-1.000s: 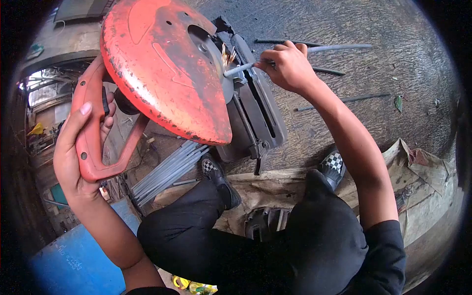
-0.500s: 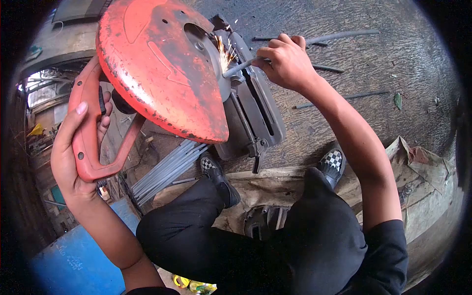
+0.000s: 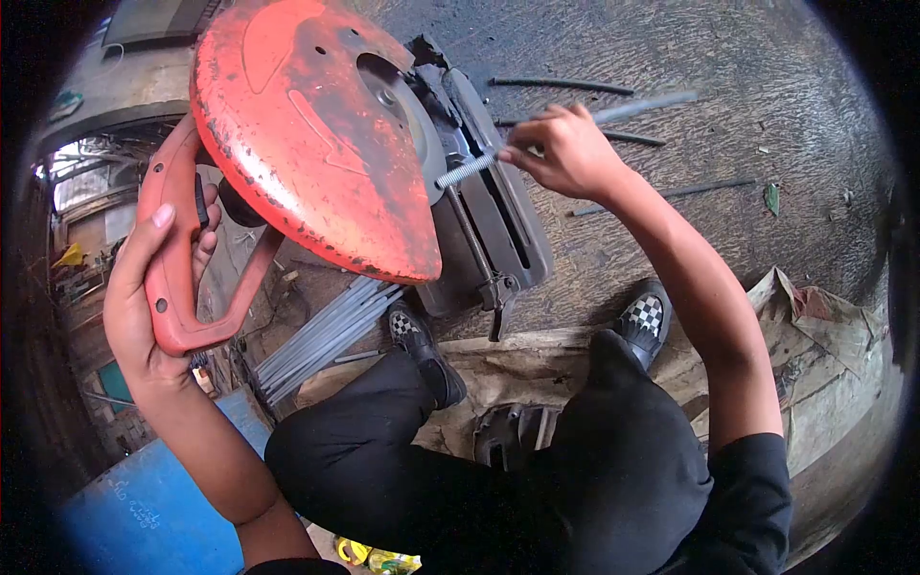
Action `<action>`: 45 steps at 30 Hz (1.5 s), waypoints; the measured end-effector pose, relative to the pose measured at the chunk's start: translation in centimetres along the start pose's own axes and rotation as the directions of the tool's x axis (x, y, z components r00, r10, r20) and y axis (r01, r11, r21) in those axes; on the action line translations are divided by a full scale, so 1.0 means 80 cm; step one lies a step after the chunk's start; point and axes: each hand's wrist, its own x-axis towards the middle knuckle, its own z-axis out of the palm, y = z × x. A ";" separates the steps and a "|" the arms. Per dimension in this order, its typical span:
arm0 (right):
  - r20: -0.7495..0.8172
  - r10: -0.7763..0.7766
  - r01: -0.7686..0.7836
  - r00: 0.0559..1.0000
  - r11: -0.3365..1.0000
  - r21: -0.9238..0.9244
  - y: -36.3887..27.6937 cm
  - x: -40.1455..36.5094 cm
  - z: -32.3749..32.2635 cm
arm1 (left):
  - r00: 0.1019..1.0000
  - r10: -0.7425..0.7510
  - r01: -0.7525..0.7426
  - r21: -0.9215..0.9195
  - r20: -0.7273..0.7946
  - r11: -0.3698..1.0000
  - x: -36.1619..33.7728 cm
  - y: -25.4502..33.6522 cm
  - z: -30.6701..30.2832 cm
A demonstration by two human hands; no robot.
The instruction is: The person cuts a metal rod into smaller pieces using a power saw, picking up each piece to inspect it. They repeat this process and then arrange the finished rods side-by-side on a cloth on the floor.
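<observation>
Left hand: the left hand (image 3: 136, 287) is wrapped around the red handle (image 3: 172, 287), fingers curled through its loop, thumb laid along the outside.
Right hand: a grey threaded rod (image 3: 467, 172) is pinched by the right hand (image 3: 567, 151) between thumb and curled fingers – the hand is nearly closed.
Rod: it is held slantwise over the far half of the saw base (image 3: 460, 287), its long end carried past the base's right edge; its near tip is placed at the cutting disc (image 3: 428, 149), though whether the two are touching cannot be told.
Guard: the upper part of the disc is covered by the scuffed red guard (image 3: 316, 144).
Clamp screw: the clamp screw (image 3: 470, 240) is set lengthwise on the base, its crank at the near edge.
Loose rods: beyond the base's right edge, a dark rod (image 3: 561, 86) and a thinner grey rod (image 3: 661, 195) are left lying on the ground (image 3: 709, 57).
Bundle: off the base's near left corner, many grey rods (image 3: 321, 345) are heaped roughly parallel – just beside a checkered shoe (image 3: 422, 345).
</observation>
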 end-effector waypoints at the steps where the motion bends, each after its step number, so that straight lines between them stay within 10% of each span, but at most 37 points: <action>1: 0.167 0.090 -0.114 0.982 0.983 0.142 -0.001 0.001 -0.006 | 1.000 0.005 -0.005 -0.004 -0.002 1.000 0.001 0.000 -0.002; 5: 0.372 0.217 -0.383 0.902 0.799 0.463 0.010 0.002 0.003 | 1.000 0.001 -0.001 0.028 0.023 1.000 0.005 -0.002 -0.011; 16: 0.544 0.134 -0.479 0.828 0.673 0.564 0.009 0.007 -0.009 | 1.000 0.000 0.000 0.006 0.024 1.000 0.004 -0.002 -0.009; 45: 0.209 0.228 -0.230 0.951 0.973 -0.017 -0.006 0.018 0.000 | 0.998 -0.035 0.039 -0.076 0.048 0.996 0.004 -0.004 -0.013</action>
